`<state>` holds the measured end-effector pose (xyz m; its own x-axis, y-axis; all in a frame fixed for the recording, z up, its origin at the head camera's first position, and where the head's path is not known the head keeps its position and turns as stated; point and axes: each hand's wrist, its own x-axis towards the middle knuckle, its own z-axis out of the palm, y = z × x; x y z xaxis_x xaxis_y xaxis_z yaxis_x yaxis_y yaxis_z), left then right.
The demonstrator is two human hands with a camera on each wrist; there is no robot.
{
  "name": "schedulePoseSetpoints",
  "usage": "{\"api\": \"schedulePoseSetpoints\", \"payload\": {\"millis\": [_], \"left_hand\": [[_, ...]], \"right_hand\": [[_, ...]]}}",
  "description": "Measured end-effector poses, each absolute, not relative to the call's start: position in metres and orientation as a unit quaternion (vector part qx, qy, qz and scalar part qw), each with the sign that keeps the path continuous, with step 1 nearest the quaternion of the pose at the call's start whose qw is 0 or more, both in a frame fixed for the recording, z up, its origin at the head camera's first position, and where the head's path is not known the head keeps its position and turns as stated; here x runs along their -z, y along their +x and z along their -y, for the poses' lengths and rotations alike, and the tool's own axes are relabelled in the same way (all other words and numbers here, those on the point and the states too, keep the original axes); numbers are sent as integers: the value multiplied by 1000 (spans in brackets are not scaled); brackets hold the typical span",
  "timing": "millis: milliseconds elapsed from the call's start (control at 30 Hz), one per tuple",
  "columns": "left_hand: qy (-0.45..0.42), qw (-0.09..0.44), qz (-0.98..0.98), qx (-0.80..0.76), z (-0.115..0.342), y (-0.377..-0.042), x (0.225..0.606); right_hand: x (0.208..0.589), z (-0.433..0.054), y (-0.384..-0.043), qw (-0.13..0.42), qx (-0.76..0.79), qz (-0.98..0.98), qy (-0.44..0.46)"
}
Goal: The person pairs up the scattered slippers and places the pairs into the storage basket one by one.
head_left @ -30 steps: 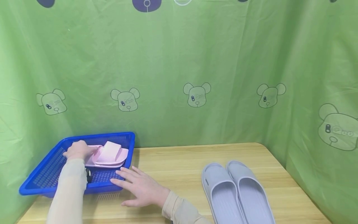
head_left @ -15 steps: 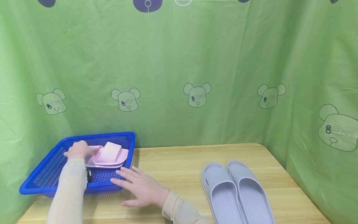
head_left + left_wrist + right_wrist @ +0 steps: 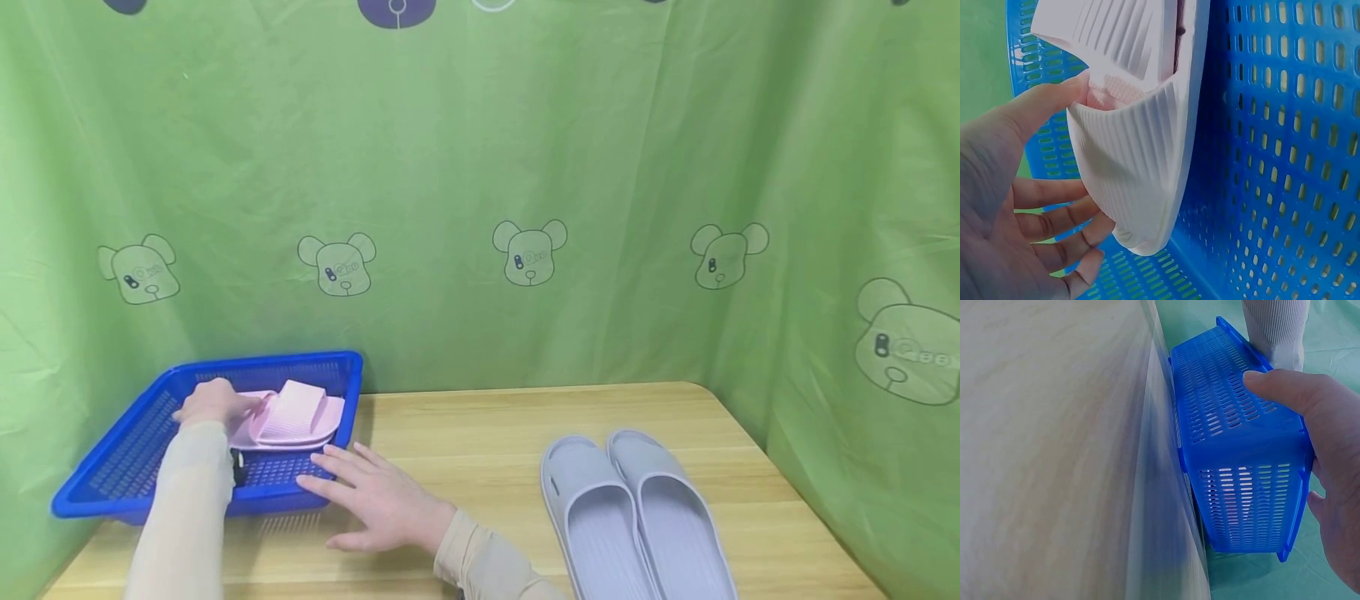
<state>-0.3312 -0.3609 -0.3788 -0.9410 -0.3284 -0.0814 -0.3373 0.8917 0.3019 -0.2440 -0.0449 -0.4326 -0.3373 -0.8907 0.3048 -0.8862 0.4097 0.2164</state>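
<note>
A pair of pink slippers [image 3: 294, 413] lies inside the blue plastic basket [image 3: 120, 507] at the left of the table. My left hand [image 3: 213, 402] reaches into the basket and pinches one slipper. In the left wrist view, the thumb hooks the strap edge of that slipper [image 3: 1125, 156], and the other fingers curl along its toe side. My right hand [image 3: 386, 504] spreads its fingers at the basket's front right corner. Seen from the right wrist, the thumb lies over the wall of the basket [image 3: 1244, 440], the other fingers mostly hidden behind the rim.
Two grey slippers [image 3: 641, 500] stand side by side on the wooden table [image 3: 465, 433], right of centre. A green curtain [image 3: 480, 133] printed with bear heads encloses the back and sides. The basket overhangs the table's left edge.
</note>
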Motion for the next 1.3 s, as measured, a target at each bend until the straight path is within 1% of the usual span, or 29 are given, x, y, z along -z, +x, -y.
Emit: {"api": "schedulePoseSetpoints", "payload": {"millis": [267, 600, 1000, 1300], "left_hand": [[-171, 33, -970, -170, 364, -330, 379], [-173, 40, -968, -176, 366, -330, 381], [-159, 58, -969, -182, 368, -330, 381], [-174, 51, -967, -179, 362, -326, 377]], "right_hand": [[432, 44, -243, 189, 8, 818, 544], [431, 45, -243, 184, 8, 819, 543], [433, 45, -243, 191, 15, 816, 545], [433, 45, -244, 190, 8, 817, 545]]}}
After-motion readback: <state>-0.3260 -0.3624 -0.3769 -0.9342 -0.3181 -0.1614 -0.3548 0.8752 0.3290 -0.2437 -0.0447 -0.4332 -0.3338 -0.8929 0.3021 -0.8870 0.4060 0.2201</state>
